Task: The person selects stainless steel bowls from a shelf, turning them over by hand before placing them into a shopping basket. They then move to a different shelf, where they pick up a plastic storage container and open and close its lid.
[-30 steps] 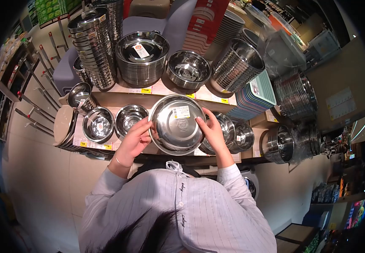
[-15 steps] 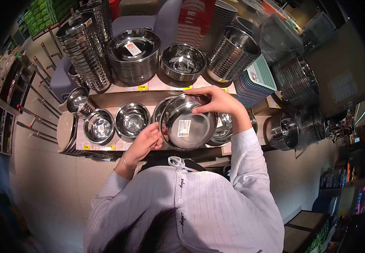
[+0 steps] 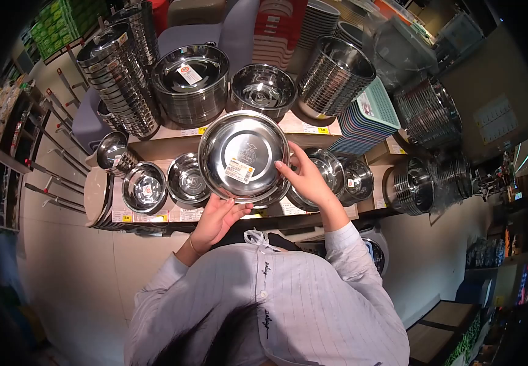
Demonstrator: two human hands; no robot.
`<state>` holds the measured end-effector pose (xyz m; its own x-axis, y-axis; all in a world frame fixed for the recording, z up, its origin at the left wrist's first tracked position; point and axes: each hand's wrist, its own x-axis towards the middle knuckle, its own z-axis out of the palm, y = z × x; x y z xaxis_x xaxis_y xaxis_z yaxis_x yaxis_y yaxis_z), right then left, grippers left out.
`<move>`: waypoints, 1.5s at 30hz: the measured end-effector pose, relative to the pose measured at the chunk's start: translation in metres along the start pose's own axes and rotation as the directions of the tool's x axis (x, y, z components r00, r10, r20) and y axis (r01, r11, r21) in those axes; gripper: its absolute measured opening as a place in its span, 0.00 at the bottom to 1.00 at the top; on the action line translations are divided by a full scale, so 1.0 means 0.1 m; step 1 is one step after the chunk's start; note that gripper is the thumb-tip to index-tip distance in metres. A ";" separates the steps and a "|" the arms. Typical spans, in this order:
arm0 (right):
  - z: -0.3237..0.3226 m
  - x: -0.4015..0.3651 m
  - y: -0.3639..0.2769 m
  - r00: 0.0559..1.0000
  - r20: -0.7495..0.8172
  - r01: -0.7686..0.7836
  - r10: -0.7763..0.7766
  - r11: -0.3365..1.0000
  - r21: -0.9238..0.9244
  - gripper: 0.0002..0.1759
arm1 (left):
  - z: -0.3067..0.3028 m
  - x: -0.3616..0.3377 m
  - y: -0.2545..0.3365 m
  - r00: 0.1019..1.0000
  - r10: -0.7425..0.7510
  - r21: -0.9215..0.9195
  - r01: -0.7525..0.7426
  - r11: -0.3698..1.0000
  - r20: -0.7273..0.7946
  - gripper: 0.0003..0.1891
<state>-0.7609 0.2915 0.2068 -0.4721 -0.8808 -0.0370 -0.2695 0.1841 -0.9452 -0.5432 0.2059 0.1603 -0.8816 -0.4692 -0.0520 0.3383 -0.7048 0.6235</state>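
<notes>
A round stainless steel bowl [image 3: 215, 143] is held up in front of me, its base and a white-and-orange label [image 3: 239, 171] facing me. My right hand [image 3: 308, 182] grips its right rim, thumb on the outside surface, other fingers partly hidden behind. My left hand [image 3: 218, 221] is at the lower left rim, palm up, fingers beneath the edge and partly hidden by the bowl. Behind it, more steel bowls rest on the lower shelf, among them one at the left [image 3: 189, 178] and one at the right [image 3: 322, 174].
Tall stacks of steel basins [image 3: 108, 76] and wide bowls [image 3: 192, 85] line the upper shelf [image 3: 175, 130]. Pastel plastic baskets [image 3: 367, 116] are stacked at the right. Price tags run along the lower shelf's front edge [image 3: 154, 216].
The bowl has moved left and slightly up and has turned, so its label sits tilted. My right hand has shifted lower and left along the rim; my left hand has come under the edge.
</notes>
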 end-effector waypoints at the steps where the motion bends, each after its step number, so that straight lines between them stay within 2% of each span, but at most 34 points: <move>1: 0.06 -0.11 -0.21 0.998 0.006 -0.060 0.060 0.992 0.115 0.36 | 0.01 -0.01 -0.02 1.000 -0.001 0.000 0.001 1.000 -0.001 0.13; 3: 0.09 -0.15 -0.30 0.996 -0.005 -0.084 0.087 0.970 0.230 0.38 | -0.01 -0.03 -0.07 0.996 -0.092 -0.012 0.092 0.996 -0.014 0.14; 5: 0.07 -0.13 -0.24 0.996 0.018 -0.089 0.088 0.959 0.271 0.39 | -0.07 -0.05 -0.13 0.993 -0.115 -0.023 0.114 0.993 -0.025 0.14; 7: 0.01 -0.12 -0.16 0.996 0.033 -0.090 0.084 0.947 0.309 0.40 | -0.11 -0.06 -0.13 0.993 -0.118 0.189 0.112 0.976 0.020 0.14; 9: -0.07 -0.12 -0.09 0.974 0.184 -0.215 0.135 0.817 0.535 0.41 | -0.08 -0.06 -0.11 0.996 -0.089 0.186 0.091 0.978 -0.018 0.11; 11: -0.08 -0.09 0.05 0.967 0.204 -0.245 0.154 0.788 0.565 0.38 | -0.07 -0.06 -0.07 0.999 -0.008 0.243 0.016 0.970 -0.034 0.09; 13: -0.05 -0.08 0.17 0.967 0.215 -0.251 0.138 0.669 0.700 0.33 | -0.06 -0.07 -0.04 1.000 -0.019 0.282 0.022 0.959 -0.012 0.07; 15: -0.03 -0.06 0.32 0.963 0.205 -0.267 0.173 0.686 0.677 0.31 | -0.09 -0.06 -0.03 0.990 -0.030 0.542 -0.051 0.839 0.141 0.05; 16: -0.02 -0.04 0.42 0.952 0.266 -0.297 0.150 0.663 0.687 0.30 | 0.01 -0.08 0.02 0.995 -0.007 0.645 -0.057 0.762 0.096 0.03; 17: -0.01 -0.03 0.49 0.937 0.325 -0.327 0.125 0.641 0.695 0.30 | 0.09 -0.08 0.08 0.995 -0.011 0.645 -0.056 0.762 0.099 0.03; 19: 0.04 -0.04 0.41 0.946 0.311 -0.292 0.090 0.652 0.700 0.28 | 0.21 -0.04 0.18 0.952 -0.011 0.808 -0.255 0.532 0.307 0.04; 21: 0.09 -0.05 0.35 0.971 0.193 -0.238 0.140 0.574 0.784 0.18 | 0.23 -0.02 0.16 0.949 -0.021 0.806 -0.257 0.533 0.316 0.04; 22: 0.07 -0.05 0.36 0.975 0.193 -0.223 0.115 0.586 0.779 0.17 | 0.22 -0.02 0.13 0.949 -0.016 0.797 -0.255 0.547 0.315 0.05; 25: -0.02 -0.12 0.26 0.975 0.203 -0.211 0.088 0.651 0.729 0.16 | 0.16 -0.02 0.10 0.950 -0.033 0.783 -0.237 0.575 0.312 0.07; 27: -0.07 -0.17 0.21 0.979 0.182 -0.199 0.098 0.683 0.703 0.19 | 0.08 -0.03 0.05 0.950 -0.050 0.777 -0.221 0.589 0.308 0.10; 29: -0.12 -0.22 0.11 0.996 0.041 -0.084 0.075 0.750 0.656 0.25 | -0.08 -0.03 -0.06 0.974 -0.108 0.560 -0.023 0.828 0.201 0.10; 30: -0.17 -0.25 0.09 0.998 0.022 -0.055 0.053 0.772 0.634 0.29 | -0.12 0.01 -0.06 0.970 -0.140 0.528 0.014 0.849 0.199 0.15; 31: -0.18 -0.27 0.06 0.999 0.021 -0.052 0.050 0.772 0.633 0.29 | -0.13 0.01 -0.06 0.970 -0.138 0.529 0.011 0.848 0.201 0.15; 33: -0.19 -0.34 -0.06 0.999 -0.035 0.012 0.003 0.905 0.425 0.29 | -0.11 0.00 -0.04 0.984 -0.179 0.277 0.178 0.944 -0.021 0.18; 35: -0.13 -0.39 -0.14 0.998 -0.053 0.038 -0.016 0.898 0.438 0.29 | -0.18 0.05 -0.10 0.987 -0.158 0.249 0.151 0.957 0.011 0.19; 37: -0.09 -0.42 -0.19 0.998 -0.009 0.065 -0.065 0.950 0.304 0.26 | -0.23 0.05 -0.14 0.989 -0.146 0.019 0.146 0.989 0.023 0.18; 39: -0.05 -0.44 -0.25 0.996 -0.026 0.085 -0.081 0.940 0.330 0.25 | -0.35 0.05 -0.22 0.987 -0.155 0.012 0.154 0.988 0.035 0.17; 41: -0.05 -0.46 -0.25 0.999 0.045 -0.032 0.014 0.912 0.409 0.26 | -0.42 0.04 -0.25 0.986 -0.163 0.006 0.163 0.987 0.048 0.16; 45: -0.04 -0.44 -0.25 0.998 -0.002 -0.051 0.059 0.890 0.453 0.25 | -0.33 0.01 -0.18 0.982 -0.185 0.073 0.183 0.980 0.023 0.14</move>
<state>-0.7372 0.3273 0.2331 -0.4888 -0.8676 -0.0917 0.1647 0.0114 -0.9863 -0.5395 0.2002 0.1231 -0.9364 -0.3181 -0.1482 0.1465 -0.7382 0.6585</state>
